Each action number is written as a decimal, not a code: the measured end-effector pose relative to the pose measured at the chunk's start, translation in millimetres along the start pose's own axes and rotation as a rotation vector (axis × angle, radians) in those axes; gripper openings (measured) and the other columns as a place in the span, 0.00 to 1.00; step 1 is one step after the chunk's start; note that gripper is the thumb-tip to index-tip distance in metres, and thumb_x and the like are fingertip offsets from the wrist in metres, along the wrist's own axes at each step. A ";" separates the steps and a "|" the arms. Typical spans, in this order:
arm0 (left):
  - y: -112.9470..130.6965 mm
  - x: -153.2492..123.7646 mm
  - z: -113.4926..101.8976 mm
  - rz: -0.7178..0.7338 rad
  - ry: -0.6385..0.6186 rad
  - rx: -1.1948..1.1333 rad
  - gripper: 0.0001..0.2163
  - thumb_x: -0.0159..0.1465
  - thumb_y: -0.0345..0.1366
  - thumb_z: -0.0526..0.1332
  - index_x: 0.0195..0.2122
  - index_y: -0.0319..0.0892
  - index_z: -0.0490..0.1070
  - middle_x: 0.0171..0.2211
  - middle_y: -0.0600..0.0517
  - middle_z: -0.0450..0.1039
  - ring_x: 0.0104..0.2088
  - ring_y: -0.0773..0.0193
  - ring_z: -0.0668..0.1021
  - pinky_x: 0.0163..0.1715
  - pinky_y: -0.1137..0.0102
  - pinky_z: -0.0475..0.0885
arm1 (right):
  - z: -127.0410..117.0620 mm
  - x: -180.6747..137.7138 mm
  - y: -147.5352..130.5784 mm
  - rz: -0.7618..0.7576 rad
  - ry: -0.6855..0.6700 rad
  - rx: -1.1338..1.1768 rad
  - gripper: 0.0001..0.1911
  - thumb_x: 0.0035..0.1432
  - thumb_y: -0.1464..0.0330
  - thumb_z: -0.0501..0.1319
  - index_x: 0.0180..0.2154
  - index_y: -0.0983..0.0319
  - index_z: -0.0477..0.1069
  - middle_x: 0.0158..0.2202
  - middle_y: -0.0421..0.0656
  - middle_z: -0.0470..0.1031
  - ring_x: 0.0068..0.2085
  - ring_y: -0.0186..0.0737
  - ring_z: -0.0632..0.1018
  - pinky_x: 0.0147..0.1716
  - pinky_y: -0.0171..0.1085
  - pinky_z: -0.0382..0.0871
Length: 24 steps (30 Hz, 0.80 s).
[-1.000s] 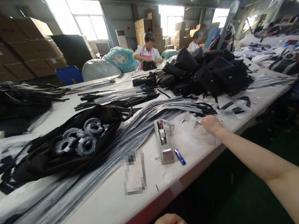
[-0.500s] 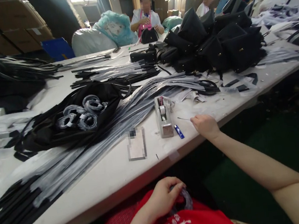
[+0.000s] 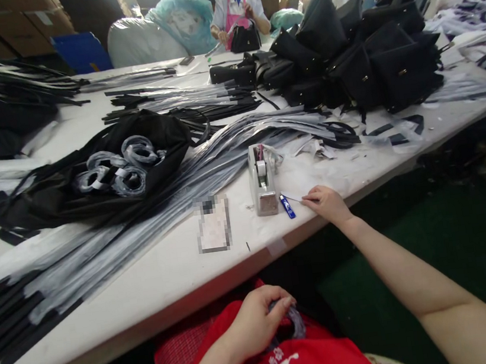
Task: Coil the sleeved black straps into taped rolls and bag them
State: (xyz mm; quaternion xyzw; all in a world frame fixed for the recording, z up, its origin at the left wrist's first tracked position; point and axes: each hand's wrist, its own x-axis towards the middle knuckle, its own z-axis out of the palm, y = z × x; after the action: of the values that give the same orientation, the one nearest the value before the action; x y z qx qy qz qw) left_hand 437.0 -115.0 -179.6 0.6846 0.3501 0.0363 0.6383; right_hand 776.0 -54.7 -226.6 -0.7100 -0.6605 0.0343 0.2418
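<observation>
Low over the red clothing on my lap, my left hand (image 3: 261, 317) is closed around a plastic-wrapped coiled strap (image 3: 296, 323). My right hand (image 3: 327, 204) is at the table's front edge, its fingers pinched on a thin dark strip (image 3: 292, 199) that points left. What the strip is made of is too small to tell. Just left of those fingers lies a blue lighter (image 3: 287, 206). Beside the lighter stands a grey tape dispenser (image 3: 263, 182). Several wrapped coils (image 3: 133, 166) rest on a black fabric bag (image 3: 52, 195) to the left.
Long plastic-sleeved straps (image 3: 151, 230) run across the white table (image 3: 183, 273). A blurred phone-like object (image 3: 213, 224) lies near the front edge. Black handbags (image 3: 357, 65) are heaped at the back right. Across the table a person (image 3: 239, 15) handles a black bag (image 3: 245, 37).
My right hand has moved slightly left with the thin strip, whose tip is now near the lighter. The left hand keeps hold of the coiled strap. The camera view has tilted down a little.
</observation>
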 end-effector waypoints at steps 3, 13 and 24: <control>-0.8 -0.5 0.0 -0.014 0.015 0.001 0.15 0.67 0.44 0.56 0.36 0.40 0.78 0.36 0.49 0.79 0.39 0.61 0.78 0.42 0.71 0.69 | 0.4 -2.7 -0.3 -0.075 0.021 -0.023 0.10 0.61 0.63 0.63 0.35 0.60 0.81 0.34 0.45 0.78 0.39 0.43 0.78 0.42 0.41 0.72; -0.3 2.9 -0.6 -0.028 0.013 -0.004 0.14 0.67 0.43 0.56 0.37 0.41 0.78 0.37 0.51 0.80 0.39 0.62 0.78 0.43 0.71 0.69 | -3.8 -4.6 1.3 -0.177 -0.007 -0.147 0.12 0.65 0.64 0.59 0.37 0.61 0.80 0.36 0.47 0.78 0.39 0.44 0.77 0.42 0.41 0.70; 1.0 6.9 -2.1 -0.023 -0.010 -0.003 0.14 0.67 0.42 0.56 0.37 0.41 0.78 0.37 0.50 0.80 0.40 0.62 0.78 0.43 0.71 0.69 | -16.6 4.8 1.6 -0.187 -0.148 -0.189 0.11 0.65 0.66 0.59 0.39 0.60 0.81 0.38 0.45 0.79 0.41 0.43 0.78 0.43 0.39 0.71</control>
State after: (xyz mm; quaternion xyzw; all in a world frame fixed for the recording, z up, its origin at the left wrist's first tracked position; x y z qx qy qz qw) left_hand 441.7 -109.5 -181.0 0.6797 0.3545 0.0262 0.6416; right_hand 784.2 -55.1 -211.2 -0.6603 -0.7402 0.0017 0.1267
